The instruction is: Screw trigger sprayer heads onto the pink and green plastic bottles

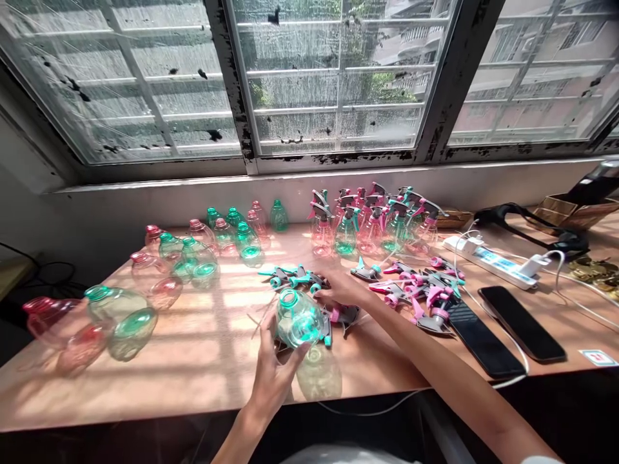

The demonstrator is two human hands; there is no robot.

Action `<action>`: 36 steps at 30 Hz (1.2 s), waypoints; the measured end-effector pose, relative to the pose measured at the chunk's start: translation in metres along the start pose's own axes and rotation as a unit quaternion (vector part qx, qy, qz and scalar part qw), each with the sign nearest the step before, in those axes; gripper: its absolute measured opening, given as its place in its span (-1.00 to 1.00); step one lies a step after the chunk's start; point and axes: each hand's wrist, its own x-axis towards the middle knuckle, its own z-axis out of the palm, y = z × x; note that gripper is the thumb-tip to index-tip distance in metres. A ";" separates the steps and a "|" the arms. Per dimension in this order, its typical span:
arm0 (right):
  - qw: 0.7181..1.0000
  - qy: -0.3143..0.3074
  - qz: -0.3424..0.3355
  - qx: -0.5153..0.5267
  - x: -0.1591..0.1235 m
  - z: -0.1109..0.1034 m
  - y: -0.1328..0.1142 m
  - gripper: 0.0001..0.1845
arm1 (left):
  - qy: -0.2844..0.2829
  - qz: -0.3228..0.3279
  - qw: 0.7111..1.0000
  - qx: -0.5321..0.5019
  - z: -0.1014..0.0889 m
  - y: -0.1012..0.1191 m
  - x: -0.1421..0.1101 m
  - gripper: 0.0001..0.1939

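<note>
Glossy see-through plastic is forming the bottles (278, 216), smooth wood is topping the table (193, 361), and flaking paint is roughening the window frame (227, 71).

The see-through green bottle (300, 321) is round-bodied, with a darker green threaded neck; it is held neck up, its mouth open and bare. Loose trigger sprayer heads (300, 277) in grey with teal or pink parts lie in a jumbled heap around the bottle: mostly teal ones behind it, pink ones on its right, thin pale tubes poking out on its left.
</note>
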 end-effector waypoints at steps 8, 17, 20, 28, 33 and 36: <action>0.974 0.224 0.030 0.004 -0.030 -0.040 -0.001 -0.68 | -0.163 0.117 0.977 0.070 -0.013 0.002 -0.004 -0.19; 0.803 0.591 0.002 -0.083 -0.138 -0.094 -0.029 -0.47 | -0.183 0.118 0.967 0.134 -0.009 0.007 0.001 -0.19; 0.766 0.634 -0.009 -0.105 -0.149 -0.095 -0.031 -0.39 | -0.183 0.117 0.965 0.145 -0.010 0.007 0.001 -0.18; 0.850 0.523 -0.002 -0.069 -0.149 -0.021 -0.042 -0.37 | -0.164 0.119 0.965 0.167 -0.010 0.008 0.001 -0.14; 0.843 0.533 0.061 0.016 -0.149 -0.014 -0.031 -0.39 | -0.159 0.115 0.966 0.171 -0.010 0.008 0.002 -0.11; 0.796 0.595 0.099 0.047 -0.150 -0.028 -0.016 -0.39 | -0.182 0.111 0.961 0.177 -0.009 0.011 0.002 -0.13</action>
